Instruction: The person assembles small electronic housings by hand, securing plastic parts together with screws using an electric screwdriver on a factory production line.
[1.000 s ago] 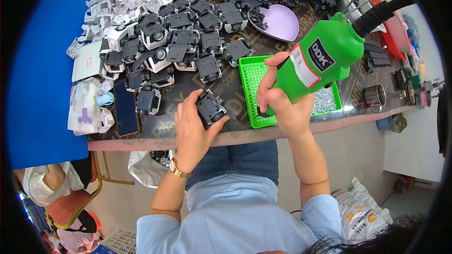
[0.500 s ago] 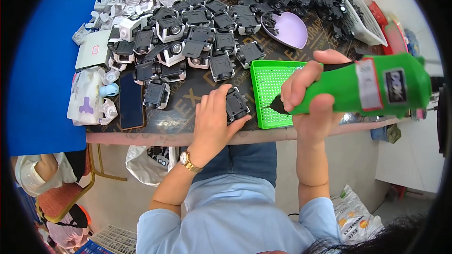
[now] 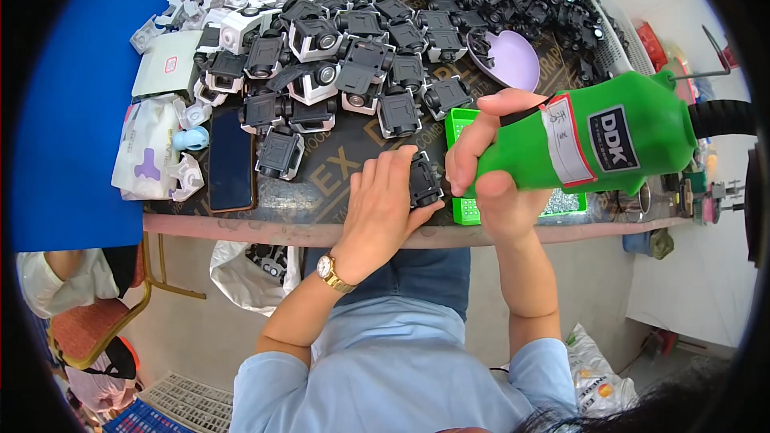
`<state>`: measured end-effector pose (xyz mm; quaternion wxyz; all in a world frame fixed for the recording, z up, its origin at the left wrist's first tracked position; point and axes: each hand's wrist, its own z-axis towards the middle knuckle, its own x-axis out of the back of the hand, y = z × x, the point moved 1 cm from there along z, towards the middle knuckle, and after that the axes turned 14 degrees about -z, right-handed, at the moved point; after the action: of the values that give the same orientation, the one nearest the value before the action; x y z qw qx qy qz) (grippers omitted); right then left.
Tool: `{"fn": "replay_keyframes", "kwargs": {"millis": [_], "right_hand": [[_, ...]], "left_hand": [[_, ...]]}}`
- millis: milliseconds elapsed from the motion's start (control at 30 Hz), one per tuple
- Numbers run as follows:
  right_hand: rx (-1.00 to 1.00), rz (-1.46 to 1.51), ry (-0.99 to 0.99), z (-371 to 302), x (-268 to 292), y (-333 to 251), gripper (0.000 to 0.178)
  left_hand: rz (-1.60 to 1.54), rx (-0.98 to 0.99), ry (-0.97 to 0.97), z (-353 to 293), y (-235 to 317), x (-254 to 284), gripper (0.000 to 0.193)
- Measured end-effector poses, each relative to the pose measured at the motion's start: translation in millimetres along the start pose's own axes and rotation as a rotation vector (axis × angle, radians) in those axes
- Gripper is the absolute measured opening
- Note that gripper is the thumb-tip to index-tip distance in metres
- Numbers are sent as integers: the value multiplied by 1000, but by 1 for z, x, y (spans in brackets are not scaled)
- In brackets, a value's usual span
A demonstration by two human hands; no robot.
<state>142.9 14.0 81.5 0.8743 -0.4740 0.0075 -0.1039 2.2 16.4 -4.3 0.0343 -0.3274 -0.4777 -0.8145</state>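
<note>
With the left hand (image 3: 378, 202) partly open, fingers along the far edge and thumb at the near one, holds a black unit (image 3: 426, 180) on the bench (image 3: 313, 199), near its front and just left of a green tray (image 3: 459, 123). With the right hand (image 3: 511, 210) wrapped firmly around it, grips a green driver (image 3: 613, 135) above the tray; cannot make out its tip. Has a purple dish (image 3: 517, 62) beyond the tray, a phone (image 3: 231, 162) off to the left.

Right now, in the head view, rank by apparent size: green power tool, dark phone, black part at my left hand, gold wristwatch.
Largest to smallest:
Green power tool, probably enlarged by nearness
Dark phone
Black part, partly covered
Gold wristwatch
</note>
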Motion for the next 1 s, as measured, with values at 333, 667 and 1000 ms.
{"fn": "replay_keyframes", "kwargs": {"millis": [333, 667, 1000], "right_hand": [[-6, -141, 29, -23, -3, 21, 43], [-40, -313, 237, -14, -24, 12, 27], [-37, -97, 242, -13, -2, -14, 73]], "left_hand": [[58, -2, 29, -1, 5, -4, 79], [135, -2, 120, -4, 3, -10, 80], [156, 52, 133, -8, 1, -11, 75]]}}
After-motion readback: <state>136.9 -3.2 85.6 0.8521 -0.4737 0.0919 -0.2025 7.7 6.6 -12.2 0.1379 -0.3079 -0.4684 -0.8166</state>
